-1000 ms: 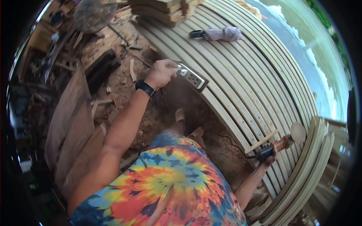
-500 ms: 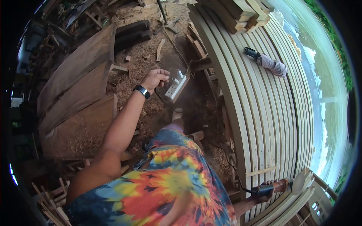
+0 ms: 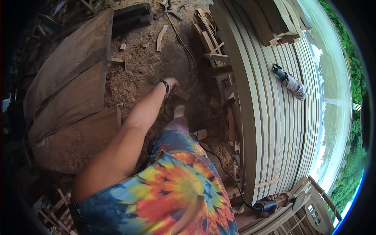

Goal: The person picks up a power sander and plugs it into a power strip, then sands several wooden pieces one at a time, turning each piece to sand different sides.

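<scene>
My left hand (image 3: 172, 84) is low over the floor, fingers curled and partly hidden, with a small brown board (image 3: 183, 94) right at the fingertips. A cable (image 3: 193, 64) loops down to that board; the white power strip cannot be seen. At the lower right, my right hand (image 3: 268, 206) is closed around the dark body of a corded power tool (image 3: 281, 201). Its round disc (image 3: 299, 200) points right, over the ends of the long wooden strips (image 3: 270, 129).
A cloth-wrapped tool (image 3: 290, 82) lies on the strips, with stacked wood blocks (image 3: 280, 23) beyond. Wide dark planks (image 3: 66, 98) lean at left. Shavings (image 3: 133, 70) cover the floor. Scrap wood (image 3: 207, 35) sits beside the strips, and a black cord (image 3: 223, 166) runs to the power tool.
My left hand has moved right and slightly down to where the white power strip was, and the strip no longer shows. The view has shifted. My right hand still holds the power tool.
</scene>
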A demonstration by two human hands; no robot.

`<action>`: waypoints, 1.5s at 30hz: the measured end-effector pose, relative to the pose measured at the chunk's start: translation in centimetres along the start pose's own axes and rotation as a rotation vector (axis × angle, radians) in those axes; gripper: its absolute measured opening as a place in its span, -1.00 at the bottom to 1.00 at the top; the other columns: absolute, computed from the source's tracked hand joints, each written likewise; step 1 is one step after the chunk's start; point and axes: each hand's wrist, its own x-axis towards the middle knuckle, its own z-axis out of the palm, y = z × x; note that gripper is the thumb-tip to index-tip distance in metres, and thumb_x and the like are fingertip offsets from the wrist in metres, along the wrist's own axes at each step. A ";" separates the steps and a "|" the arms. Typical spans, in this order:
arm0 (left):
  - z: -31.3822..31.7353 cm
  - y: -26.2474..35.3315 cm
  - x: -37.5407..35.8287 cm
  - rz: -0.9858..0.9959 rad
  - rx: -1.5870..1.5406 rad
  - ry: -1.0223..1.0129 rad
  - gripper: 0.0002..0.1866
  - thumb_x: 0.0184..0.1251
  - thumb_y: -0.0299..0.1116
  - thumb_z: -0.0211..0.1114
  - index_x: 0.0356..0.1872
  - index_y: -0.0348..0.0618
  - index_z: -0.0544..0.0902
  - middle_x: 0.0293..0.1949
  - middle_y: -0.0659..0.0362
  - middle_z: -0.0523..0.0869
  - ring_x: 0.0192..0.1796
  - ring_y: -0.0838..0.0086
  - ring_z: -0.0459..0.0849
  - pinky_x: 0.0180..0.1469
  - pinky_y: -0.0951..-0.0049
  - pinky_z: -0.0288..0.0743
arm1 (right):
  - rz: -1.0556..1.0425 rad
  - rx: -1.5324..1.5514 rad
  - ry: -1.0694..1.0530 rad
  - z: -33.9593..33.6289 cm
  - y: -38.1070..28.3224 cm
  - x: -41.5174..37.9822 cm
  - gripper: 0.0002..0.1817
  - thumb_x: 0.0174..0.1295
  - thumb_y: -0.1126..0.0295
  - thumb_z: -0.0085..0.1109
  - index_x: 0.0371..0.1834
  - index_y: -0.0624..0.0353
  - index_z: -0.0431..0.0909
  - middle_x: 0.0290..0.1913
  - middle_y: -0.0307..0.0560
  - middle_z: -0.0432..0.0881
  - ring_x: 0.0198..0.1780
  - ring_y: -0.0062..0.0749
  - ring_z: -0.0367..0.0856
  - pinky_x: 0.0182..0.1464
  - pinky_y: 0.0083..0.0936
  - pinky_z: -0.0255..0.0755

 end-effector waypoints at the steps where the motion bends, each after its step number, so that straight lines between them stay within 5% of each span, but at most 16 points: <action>1: 0.3 -0.2 1.2 -0.003 0.045 -0.030 -0.77 0.41 -0.23 0.26 -0.03 -0.02 0.73 -0.23 0.15 0.81 -0.27 0.28 0.68 0.10 -0.09 0.37 | -0.005 0.010 0.016 1.2 0.5 -0.4 -0.25 0.36 0.33 0.28 0.47 0.29 0.05 0.09 0.09 0.39 0.08 -0.21 0.55 -0.01 -0.31 0.66; 4: 4.5 -1.2 4.1 -0.027 0.121 0.269 -0.72 0.38 -0.30 0.32 0.04 -0.15 0.74 -0.06 0.00 0.79 -0.12 0.24 0.70 0.15 -0.12 0.42 | -0.039 0.037 0.085 4.3 1.7 -1.9 -0.25 0.35 0.34 0.28 0.48 0.30 0.05 0.10 0.08 0.38 0.07 -0.22 0.54 0.00 -0.31 0.65; 8: 8.7 -2.8 7.9 0.154 0.033 -0.078 -0.71 0.42 -0.34 0.29 0.07 -0.19 0.74 0.03 0.02 0.79 0.06 0.29 0.72 0.19 0.10 0.53 | -0.109 0.086 0.179 7.8 3.1 -4.1 -0.24 0.34 0.35 0.29 0.48 0.30 0.05 0.10 0.07 0.37 0.06 -0.23 0.54 0.01 -0.32 0.63; 12: 14.2 -4.1 10.6 0.259 0.172 -0.074 -0.68 0.44 -0.32 0.25 0.11 -0.22 0.73 0.11 -0.01 0.76 0.16 0.23 0.71 0.25 0.14 0.55 | -0.183 0.119 0.246 10.2 4.5 -5.7 -0.23 0.33 0.36 0.29 0.48 0.30 0.04 0.11 0.07 0.35 0.05 -0.24 0.53 0.02 -0.32 0.61; 16: 19.9 -4.0 14.5 0.415 0.615 0.135 -0.63 0.45 -0.27 0.22 0.15 -0.23 0.72 0.18 -0.07 0.73 0.23 0.14 0.69 0.32 0.11 0.53 | -0.225 0.124 0.287 11.8 5.0 -6.9 -0.23 0.32 0.37 0.29 0.48 0.31 0.04 0.11 0.06 0.34 0.05 -0.25 0.52 0.03 -0.33 0.60; 22: 30.0 -4.5 16.8 0.704 1.239 0.150 -0.59 0.46 -0.22 0.17 0.15 -0.24 0.73 0.22 -0.13 0.71 0.30 0.01 0.66 0.35 0.03 0.53 | -0.201 0.107 0.300 12.3 4.9 -7.4 -0.20 0.31 0.38 0.30 0.49 0.31 0.02 0.11 0.06 0.33 0.03 -0.26 0.51 0.03 -0.33 0.58; 25: 34.8 -7.9 18.0 1.076 1.916 0.113 -0.59 0.43 -0.19 0.13 0.05 -0.21 0.80 0.14 -0.13 0.76 0.28 -0.14 0.65 0.26 -0.13 0.55 | -0.195 0.100 0.299 12.1 4.7 -7.6 -0.19 0.30 0.39 0.30 0.50 0.31 0.01 0.11 0.05 0.32 0.02 -0.26 0.50 0.03 -0.33 0.57; 29: 37.3 -13.3 20.4 0.953 1.526 -0.044 -0.61 0.45 -0.21 0.12 0.02 -0.20 0.81 0.05 -0.06 0.80 0.20 -0.06 0.72 0.19 -0.04 0.63 | -0.185 0.105 0.289 11.3 4.0 -7.9 -0.18 0.29 0.40 0.31 0.50 0.32 0.00 0.11 0.05 0.31 0.01 -0.27 0.49 0.04 -0.33 0.56; 31: 36.8 -16.3 21.7 1.006 1.331 0.035 -0.63 0.48 -0.22 0.09 -0.05 -0.16 0.82 -0.04 -0.01 0.83 0.12 0.06 0.76 0.11 0.00 0.65 | -0.180 0.104 0.285 10.6 3.5 -8.1 -0.17 0.29 0.40 0.31 0.51 0.32 -0.01 0.11 0.05 0.30 0.01 -0.27 0.49 0.04 -0.33 0.56; 35: 34.8 -12.7 15.7 0.752 1.413 0.064 -0.61 0.37 -0.14 0.19 -0.01 -0.13 0.84 0.04 -0.09 0.82 -0.04 -0.03 0.82 0.05 -0.13 0.64 | -0.152 0.103 0.260 8.5 2.0 -8.5 -0.15 0.28 0.41 0.32 0.51 0.32 -0.02 0.11 0.05 0.29 0.00 -0.28 0.48 0.04 -0.33 0.55; 42: 30.7 -12.2 22.5 1.261 1.371 0.407 -0.66 0.36 -0.23 0.15 -0.18 -0.16 0.86 -0.10 -0.09 0.85 0.00 -0.01 0.81 0.13 -0.12 0.60 | -0.143 0.101 0.258 3.2 -1.9 -10.3 -0.12 0.27 0.42 0.32 0.53 0.33 -0.05 0.11 0.05 0.28 -0.02 -0.28 0.47 0.04 -0.34 0.53; 45: 27.8 -7.6 16.6 1.208 1.472 0.139 -0.68 0.31 -0.24 0.19 -0.20 -0.16 0.86 -0.12 -0.07 0.85 -0.03 -0.01 0.82 0.12 -0.06 0.62 | -0.140 0.119 0.253 1.3 -2.3 -9.7 -0.13 0.27 0.44 0.30 0.53 0.33 -0.06 0.11 0.08 0.26 -0.02 -0.27 0.45 0.04 -0.34 0.51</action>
